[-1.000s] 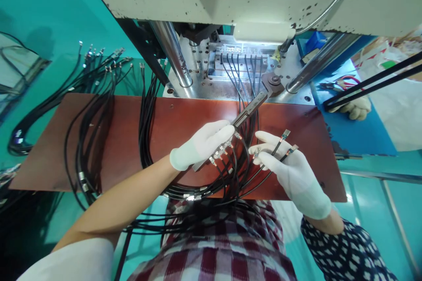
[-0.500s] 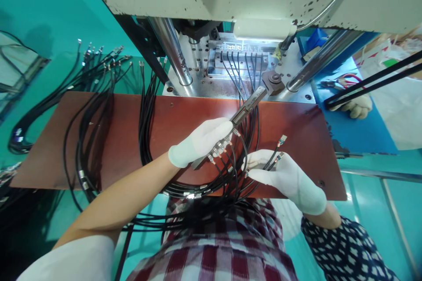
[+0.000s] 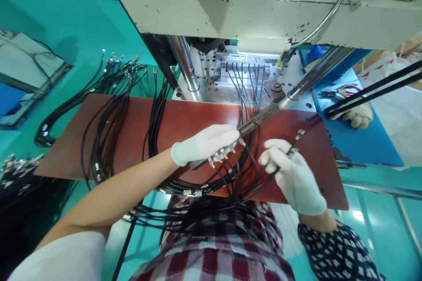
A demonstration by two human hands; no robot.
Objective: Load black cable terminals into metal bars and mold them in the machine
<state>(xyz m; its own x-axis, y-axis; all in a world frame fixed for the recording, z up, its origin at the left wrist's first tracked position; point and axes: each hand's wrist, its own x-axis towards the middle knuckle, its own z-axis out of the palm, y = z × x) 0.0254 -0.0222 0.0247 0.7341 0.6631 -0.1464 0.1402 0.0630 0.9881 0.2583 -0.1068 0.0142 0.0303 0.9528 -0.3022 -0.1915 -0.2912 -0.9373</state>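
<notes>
My left hand (image 3: 211,142), in a white glove, is closed around a long metal bar fixture (image 3: 259,121) held at a slant over the board. Several cable connectors (image 3: 220,154) sit in a row along the bar's near side, their black cables (image 3: 245,194) curving down toward my lap. To the right, my right hand (image 3: 286,169), also gloved, grips black cables with metal connector ends (image 3: 300,134) sticking up past the fingers. Behind the bar, a metal die block (image 3: 242,70) in the press holds another row of cable ends.
The reddish-brown board (image 3: 198,116) spans the front of the press, whose steel posts (image 3: 186,68) rise behind it. Cable bundles (image 3: 107,134) lie at the left. Red-handled pliers (image 3: 346,92) and a glove (image 3: 358,114) rest on the blue surface at right.
My right hand has moved slightly right, drawing its cables away from the bar. The bar stays in my left hand, a little lower at its far end. The view has shifted.
</notes>
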